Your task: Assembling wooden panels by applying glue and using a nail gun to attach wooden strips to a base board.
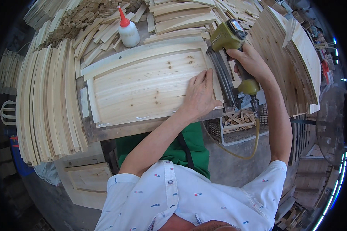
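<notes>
A pale wooden panel (142, 88) lies on the workbench, with narrow wood strips along its far, left and right edges. My left hand (199, 96) rests flat near its right end, fingers stretched toward the right-hand strip. In my right hand (252, 63) is an olive-green pneumatic nail gun (228, 35), gripped by its handle. The gun's dark nose and magazine side lies along the panel's right edge; I cannot tell whether it touches the strip. From the gun's handle end a yellowish air hose (257, 134) hangs down. Streaks of white glue show along the panel's near edge.
A glue bottle (129, 35) with a red nozzle stands beyond the panel. Long strips (50, 104) are stacked at left, and loose strips (183, 19) pile up behind. Large boards (283, 57) stand at right. A crate (241, 123) of wood scraps sits below the bench's right end.
</notes>
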`<state>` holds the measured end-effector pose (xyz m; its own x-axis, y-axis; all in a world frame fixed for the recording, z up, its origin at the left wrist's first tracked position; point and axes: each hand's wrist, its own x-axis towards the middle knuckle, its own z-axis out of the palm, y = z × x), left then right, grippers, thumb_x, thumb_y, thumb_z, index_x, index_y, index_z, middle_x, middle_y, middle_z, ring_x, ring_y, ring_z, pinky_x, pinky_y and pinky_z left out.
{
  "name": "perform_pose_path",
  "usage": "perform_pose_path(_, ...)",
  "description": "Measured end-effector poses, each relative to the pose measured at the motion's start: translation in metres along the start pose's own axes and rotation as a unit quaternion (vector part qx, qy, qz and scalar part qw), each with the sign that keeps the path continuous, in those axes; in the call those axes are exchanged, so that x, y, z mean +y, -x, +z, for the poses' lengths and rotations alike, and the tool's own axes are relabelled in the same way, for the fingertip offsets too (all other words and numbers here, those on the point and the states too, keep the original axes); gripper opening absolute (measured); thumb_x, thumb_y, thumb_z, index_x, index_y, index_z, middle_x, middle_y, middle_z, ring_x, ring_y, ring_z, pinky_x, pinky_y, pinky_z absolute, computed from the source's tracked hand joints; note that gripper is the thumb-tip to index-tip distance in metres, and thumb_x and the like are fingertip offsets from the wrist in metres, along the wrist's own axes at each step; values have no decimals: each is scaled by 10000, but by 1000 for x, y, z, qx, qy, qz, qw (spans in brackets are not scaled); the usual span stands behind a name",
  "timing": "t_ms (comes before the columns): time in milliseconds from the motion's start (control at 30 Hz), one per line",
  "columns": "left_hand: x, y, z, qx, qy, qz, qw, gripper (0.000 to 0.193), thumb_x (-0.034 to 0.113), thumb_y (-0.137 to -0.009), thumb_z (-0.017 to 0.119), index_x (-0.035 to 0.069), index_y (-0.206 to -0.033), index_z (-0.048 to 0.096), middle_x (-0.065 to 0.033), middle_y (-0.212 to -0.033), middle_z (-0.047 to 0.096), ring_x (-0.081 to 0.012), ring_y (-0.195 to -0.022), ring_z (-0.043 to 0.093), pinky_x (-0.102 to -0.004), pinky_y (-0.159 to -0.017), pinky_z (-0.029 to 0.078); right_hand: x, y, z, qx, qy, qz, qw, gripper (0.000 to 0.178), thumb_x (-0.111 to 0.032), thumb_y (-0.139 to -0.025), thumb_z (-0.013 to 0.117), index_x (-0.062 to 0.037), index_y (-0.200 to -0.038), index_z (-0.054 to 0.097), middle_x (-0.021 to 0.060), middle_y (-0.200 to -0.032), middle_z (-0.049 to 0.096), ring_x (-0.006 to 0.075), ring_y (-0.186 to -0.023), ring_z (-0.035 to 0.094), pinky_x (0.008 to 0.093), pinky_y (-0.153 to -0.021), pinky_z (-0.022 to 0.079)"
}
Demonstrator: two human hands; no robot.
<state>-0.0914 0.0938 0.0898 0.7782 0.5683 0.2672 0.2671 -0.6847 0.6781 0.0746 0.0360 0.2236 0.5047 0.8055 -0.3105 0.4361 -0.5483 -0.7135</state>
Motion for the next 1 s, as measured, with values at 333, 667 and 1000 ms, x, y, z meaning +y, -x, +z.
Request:
perform_pose_path(333,1,15,24,-13,54,30,998,1019,301,-592,864,-114,-1367,347,-294,-1348,439,-407,-1295,379,-465,-1057,312,18,25,-1,-6,-50,32,998,278,-223,-886,603,41,-972,589,53,-741,621,94,-521,577,241,-474,460)
perform_pose_path(667,-37,101,-73,50,-46,-110,992,1088,324,-588,864,-130,-1396,294,-312,-1331,430,-400,-1272,401,-450,-1066,305,-76,-23,116,-163,-70,-76,981,289,-251,-906,602,15,-1010,558,41,-805,628,72,-565,564,235,-501,474)
perform_pose_path(1000,-58,150,-117,144,-148,-226,952,1111,351,-580,862,-139,-1396,290,-310,-1337,432,-393,-1269,411,-440,-1072,305,-146,-39,203,-241,-34,-209,947,315,-290,-880,603,25,-888,593,48,-662,592,105,-523,581,262,-480,467)
